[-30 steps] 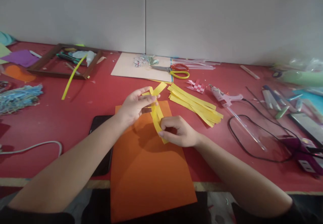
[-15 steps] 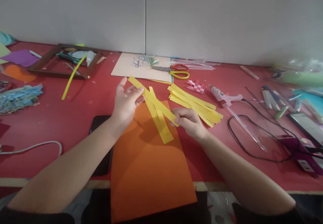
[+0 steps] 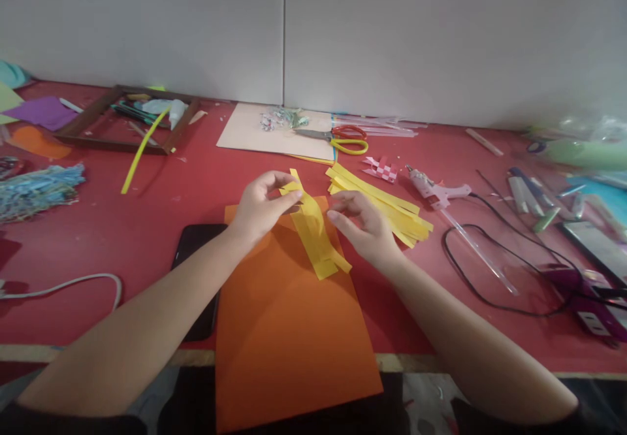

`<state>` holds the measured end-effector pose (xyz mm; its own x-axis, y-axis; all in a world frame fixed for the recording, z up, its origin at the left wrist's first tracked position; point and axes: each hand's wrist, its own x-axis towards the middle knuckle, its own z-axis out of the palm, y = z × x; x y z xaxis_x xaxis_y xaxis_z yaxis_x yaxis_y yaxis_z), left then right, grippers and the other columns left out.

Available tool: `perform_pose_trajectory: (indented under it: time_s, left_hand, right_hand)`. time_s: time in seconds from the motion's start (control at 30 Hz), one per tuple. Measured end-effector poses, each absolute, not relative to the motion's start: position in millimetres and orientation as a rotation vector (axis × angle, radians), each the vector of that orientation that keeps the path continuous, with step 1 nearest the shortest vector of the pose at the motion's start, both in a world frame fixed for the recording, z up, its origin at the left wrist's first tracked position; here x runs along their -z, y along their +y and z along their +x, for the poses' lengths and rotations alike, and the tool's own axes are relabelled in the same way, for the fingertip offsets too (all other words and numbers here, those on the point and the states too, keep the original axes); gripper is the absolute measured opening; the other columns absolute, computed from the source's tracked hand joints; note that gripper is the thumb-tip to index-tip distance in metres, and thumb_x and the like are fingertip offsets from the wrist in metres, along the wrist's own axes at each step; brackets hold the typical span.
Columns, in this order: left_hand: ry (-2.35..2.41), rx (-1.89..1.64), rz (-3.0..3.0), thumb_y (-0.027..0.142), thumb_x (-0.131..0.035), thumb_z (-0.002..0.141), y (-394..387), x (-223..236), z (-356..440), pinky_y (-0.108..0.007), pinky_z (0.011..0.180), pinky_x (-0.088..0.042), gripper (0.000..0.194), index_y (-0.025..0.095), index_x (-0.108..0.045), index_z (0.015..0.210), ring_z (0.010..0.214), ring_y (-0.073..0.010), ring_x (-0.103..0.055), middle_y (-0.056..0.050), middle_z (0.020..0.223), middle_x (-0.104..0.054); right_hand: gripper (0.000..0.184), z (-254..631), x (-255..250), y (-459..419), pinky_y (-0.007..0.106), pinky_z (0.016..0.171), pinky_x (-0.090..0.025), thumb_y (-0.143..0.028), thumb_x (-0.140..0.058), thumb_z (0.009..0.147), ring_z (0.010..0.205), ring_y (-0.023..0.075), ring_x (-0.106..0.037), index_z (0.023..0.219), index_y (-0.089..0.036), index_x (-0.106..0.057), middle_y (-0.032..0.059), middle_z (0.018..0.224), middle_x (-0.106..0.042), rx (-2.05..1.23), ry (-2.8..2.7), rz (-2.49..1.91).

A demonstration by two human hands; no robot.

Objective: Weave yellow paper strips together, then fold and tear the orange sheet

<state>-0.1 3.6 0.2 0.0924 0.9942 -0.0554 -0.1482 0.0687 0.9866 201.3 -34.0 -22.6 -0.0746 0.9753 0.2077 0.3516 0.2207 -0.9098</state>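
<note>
My left hand (image 3: 262, 208) pinches the upper ends of a few yellow paper strips (image 3: 316, 232) between thumb and fingers. The strips slant down to the right over an orange paper sheet (image 3: 289, 337) that lies in front of me. My right hand (image 3: 367, 226) hovers just right of the strips with its fingers apart and holds nothing. A pile of more yellow strips (image 3: 379, 203) lies on the red table (image 3: 147, 239) just beyond my right hand.
A black phone (image 3: 196, 278) lies left of the orange sheet. Scissors (image 3: 343, 140) rest on a beige card at the back. A pink glue gun (image 3: 438, 190) with a black cable, pens, a wooden frame (image 3: 122, 118) and blue yarn (image 3: 36, 187) surround the work area.
My right hand has let go of the strip it pulled rightward and now has spread fingers. My left hand has gathered the strips together at their upper ends.
</note>
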Motion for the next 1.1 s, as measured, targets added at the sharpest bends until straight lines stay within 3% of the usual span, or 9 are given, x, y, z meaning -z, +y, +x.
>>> perform_pose_trajectory:
  time_s: [0.2, 0.3, 0.37, 0.47, 0.6, 0.73, 0.87, 1.1]
  left_hand:
    - [1.044, -1.131, 1.094, 0.032, -0.082, 0.068, 6, 3, -1, -0.032, 0.076, -0.06, 0.033, 0.017, -0.059, 0.087, 0.079, -0.0137, -0.065, -0.002, 0.095, -0.064]
    - [1.141, -1.146, 1.278, 0.031, -0.074, 0.076, 9, 10, -5, -0.039, 0.09, -0.056, 0.028, 0.019, -0.059, 0.096, 0.098, -0.0199, -0.066, -0.006, 0.103, -0.066]
    - [1.266, -1.163, 1.561, 0.026, -0.07, 0.079, 11, 16, -8, -0.044, 0.103, -0.048, 0.031, 0.021, -0.058, 0.106, 0.118, -0.0251, -0.059, -0.01, 0.121, -0.063]
    - [1.344, -0.965, 2.031, 0.027, -0.066, 0.082, 12, 25, -11, -0.054, 0.116, -0.031, 0.043, 0.019, -0.055, 0.123, 0.137, -0.033, -0.044, -0.015, 0.137, -0.058]
    - [1.316, -0.657, 2.281, 0.043, -0.065, 0.084, 9, 33, -12, -0.058, 0.119, -0.02, 0.068, 0.014, -0.043, 0.141, 0.148, -0.0405, -0.024, -0.021, 0.15, -0.046]
    - [1.367, -0.493, 2.306, 0.045, -0.062, 0.085, 6, 32, -11, -0.058, 0.119, -0.021, 0.082, 0.013, -0.028, 0.151, 0.15, -0.04, -0.022, -0.021, 0.158, -0.035]
    - [1.353, -0.484, 2.373, 0.04, -0.062, 0.086, 5, 30, -10, -0.053, 0.12, -0.026, 0.079, 0.009, -0.028, 0.151, 0.15, -0.0367, -0.025, -0.021, 0.157, -0.038]
    - [1.369, -0.622, 2.4, 0.036, -0.064, 0.086, 6, 33, -10, -0.054, 0.113, -0.037, 0.07, 0.009, -0.036, 0.144, 0.136, -0.0366, -0.046, -0.024, 0.143, -0.052]
  right_hand:
    - [0.03, 195, 27, -35, 0.031, 0.065, -0.049, -0.047, -0.071, 0.082, 0.07, 0.0166, -0.063, 0.095, -0.02, -0.065, 0.0016, 0.078, -0.067, -1.277, -1.574, -1.274]
    - [0.027, 195, 24, -34, 0.029, 0.06, -0.045, -0.046, -0.068, 0.085, 0.063, 0.0141, -0.059, 0.082, -0.019, -0.064, 0.0007, 0.072, -0.067, -1.259, -1.616, -1.301]
    - [0.029, 194, 23, -32, 0.028, 0.06, -0.045, -0.046, -0.064, 0.088, 0.06, 0.0131, -0.057, 0.078, -0.019, -0.062, 0.0007, 0.07, -0.068, -1.224, -1.587, -1.322]
    - [0.027, 193, 27, -31, 0.031, 0.069, -0.051, -0.044, -0.063, 0.087, 0.07, 0.0152, -0.064, 0.098, -0.019, -0.065, 0.004, 0.084, -0.072, -1.169, -1.508, -1.358]
    - [0.058, 192, 33, -33, 0.038, 0.079, -0.055, -0.04, -0.072, 0.08, 0.09, 0.0213, -0.066, 0.132, -0.021, -0.053, 0.0123, 0.117, -0.068, -0.937, -1.588, -1.448]
    - [0.053, 190, 31, -37, 0.044, 0.086, -0.055, -0.031, -0.07, 0.081, 0.105, 0.0264, -0.064, 0.131, -0.023, -0.055, 0.0126, 0.13, -0.064, -0.702, -1.88, -1.429]
    - [0.049, 189, 32, -38, 0.055, 0.106, -0.046, -0.032, -0.073, 0.078, 0.126, 0.0334, -0.054, 0.124, -0.021, -0.061, 0.0137, 0.132, -0.062, -0.531, -2.09, -1.352]
    - [0.039, 191, 40, -36, 0.058, 0.104, -0.047, -0.028, -0.064, 0.082, 0.122, 0.0355, -0.056, 0.119, -0.017, -0.066, 0.0166, 0.128, -0.062, -0.358, -2.161, -1.376]
